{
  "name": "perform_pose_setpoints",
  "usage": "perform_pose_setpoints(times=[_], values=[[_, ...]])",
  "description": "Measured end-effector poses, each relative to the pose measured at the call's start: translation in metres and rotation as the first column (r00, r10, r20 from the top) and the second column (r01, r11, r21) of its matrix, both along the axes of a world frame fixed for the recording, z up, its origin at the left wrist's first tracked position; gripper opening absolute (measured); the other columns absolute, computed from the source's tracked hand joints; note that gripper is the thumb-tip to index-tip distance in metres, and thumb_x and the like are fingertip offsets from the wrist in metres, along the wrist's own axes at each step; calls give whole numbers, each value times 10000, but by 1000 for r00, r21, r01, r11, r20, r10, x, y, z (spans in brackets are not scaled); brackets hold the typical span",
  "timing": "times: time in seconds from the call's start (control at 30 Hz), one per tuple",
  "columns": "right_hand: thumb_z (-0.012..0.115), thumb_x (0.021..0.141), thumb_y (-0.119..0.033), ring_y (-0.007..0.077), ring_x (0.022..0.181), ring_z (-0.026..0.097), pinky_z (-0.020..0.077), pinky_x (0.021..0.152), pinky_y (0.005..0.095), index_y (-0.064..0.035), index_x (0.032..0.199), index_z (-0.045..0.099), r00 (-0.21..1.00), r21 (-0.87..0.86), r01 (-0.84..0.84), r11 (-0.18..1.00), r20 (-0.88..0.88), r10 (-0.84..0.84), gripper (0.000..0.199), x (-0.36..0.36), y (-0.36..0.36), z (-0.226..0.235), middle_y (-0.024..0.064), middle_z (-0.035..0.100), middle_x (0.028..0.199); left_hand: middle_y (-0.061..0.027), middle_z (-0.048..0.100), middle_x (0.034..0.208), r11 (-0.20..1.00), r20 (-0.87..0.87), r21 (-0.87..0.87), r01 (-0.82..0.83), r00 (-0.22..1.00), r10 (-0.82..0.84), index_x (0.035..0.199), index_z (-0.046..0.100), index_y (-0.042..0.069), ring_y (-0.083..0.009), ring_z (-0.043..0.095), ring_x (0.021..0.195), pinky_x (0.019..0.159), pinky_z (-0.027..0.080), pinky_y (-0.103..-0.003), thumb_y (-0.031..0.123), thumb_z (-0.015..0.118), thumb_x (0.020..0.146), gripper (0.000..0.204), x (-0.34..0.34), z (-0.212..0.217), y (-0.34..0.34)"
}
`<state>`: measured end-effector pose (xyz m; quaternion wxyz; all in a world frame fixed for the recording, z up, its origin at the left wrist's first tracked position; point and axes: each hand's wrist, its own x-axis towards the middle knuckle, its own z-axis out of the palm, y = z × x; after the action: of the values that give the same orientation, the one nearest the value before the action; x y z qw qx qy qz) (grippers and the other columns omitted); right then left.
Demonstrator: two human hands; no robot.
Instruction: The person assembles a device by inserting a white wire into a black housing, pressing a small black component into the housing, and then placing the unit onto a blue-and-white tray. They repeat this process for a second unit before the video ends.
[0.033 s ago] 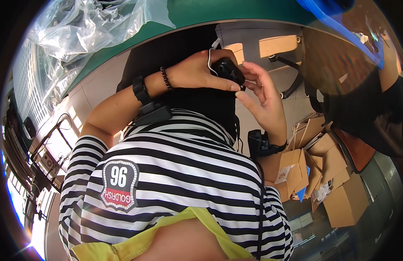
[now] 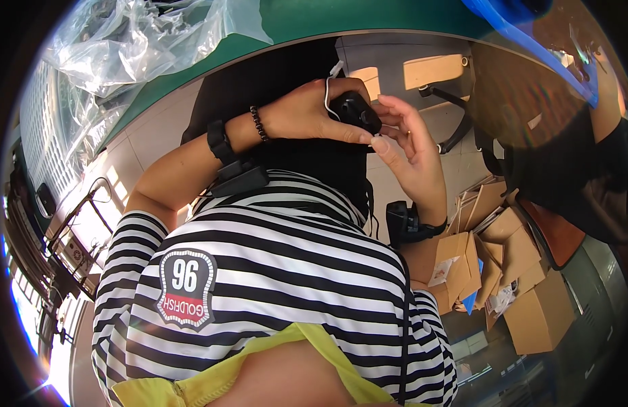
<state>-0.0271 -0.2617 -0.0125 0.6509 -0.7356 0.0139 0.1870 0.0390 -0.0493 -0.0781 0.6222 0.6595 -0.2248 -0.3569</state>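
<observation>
Small black device (image 2: 354, 112), white cord attached; left hand (image 2: 307, 112) grips it, right hand (image 2: 409, 152) fingers half-open, touching. Tan cardboard boxes (image 2: 510, 271) on floor beyond.

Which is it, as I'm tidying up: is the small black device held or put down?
Held. The left hand wraps around the small black device, and the right hand touches its edge with its fingers.

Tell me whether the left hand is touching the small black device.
Touching. The head view shows the left hand wrapped over the small black device, fingers lying on its top, with no gap. The right hand has fingertips at its edge.
</observation>
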Motion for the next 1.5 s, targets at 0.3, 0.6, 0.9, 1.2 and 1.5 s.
perform_pose_setpoints(times=[0.3, 0.6, 0.9, 1.2, 1.5], values=[[685, 948, -86, 179, 941, 635, 519, 879, 319, 7, 1276, 586, 989, -249, 38, 968, 146, -2, 356, 6, 15, -9, 84, 635, 1055, -157, 715, 1058, 1000, 114, 10, -3, 993, 2, 1177, 625, 17, -268, 699, 990, 877, 533, -347, 375, 853, 783, 580, 0, 2, 0], [688, 944, -111, 227, 924, 636, 509, 846, 340, -2, 1255, 585, 952, -501, 114, 858, 303, 51, 345, 6, 28, -10, 110, 615, 1010, -78, 709, 1093, 999, 105, 44, 19, 994, -24, 1202, 629, 36, -205, 670, 1037, 968, 502, -334, 224, 845, 776, 513, 1, 4, 0], [691, 943, -125, 257, 936, 631, 506, 845, 356, 2, 1243, 580, 962, -334, 29, 942, 264, 64, 345, 4, 17, -9, 138, 598, 1027, -123, 714, 1073, 999, 102, 35, 33, 994, -36, 1175, 628, 31, -243, 689, 1003, 910, 524, -349, 282, 842, 787, 509, 0, 6, 1], [697, 939, -115, 242, 964, 642, 513, 859, 348, 12, 1239, 579, 962, -374, 46, 926, 266, 60, 346, 2, 16, -1, 130, 617, 1050, -109, 714, 1050, 1000, 161, -19, 15, 987, -11, 1170, 625, 36, -212, 687, 982, 890, 525, -328, 283, 858, 789, 511, -2, 0, -2], [720, 929, -97, 215, 959, 654, 518, 846, 328, 13, 1220, 592, 968, -340, 111, 934, 251, -24, 337, -3, 18, -2, 117, 660, 1050, -97, 719, 1003, 999, 98, -36, 26, 995, -22, 1136, 627, 28, -169, 683, 917, 817, 529, -309, 304, 872, 789, 507, -2, 1, -2]])
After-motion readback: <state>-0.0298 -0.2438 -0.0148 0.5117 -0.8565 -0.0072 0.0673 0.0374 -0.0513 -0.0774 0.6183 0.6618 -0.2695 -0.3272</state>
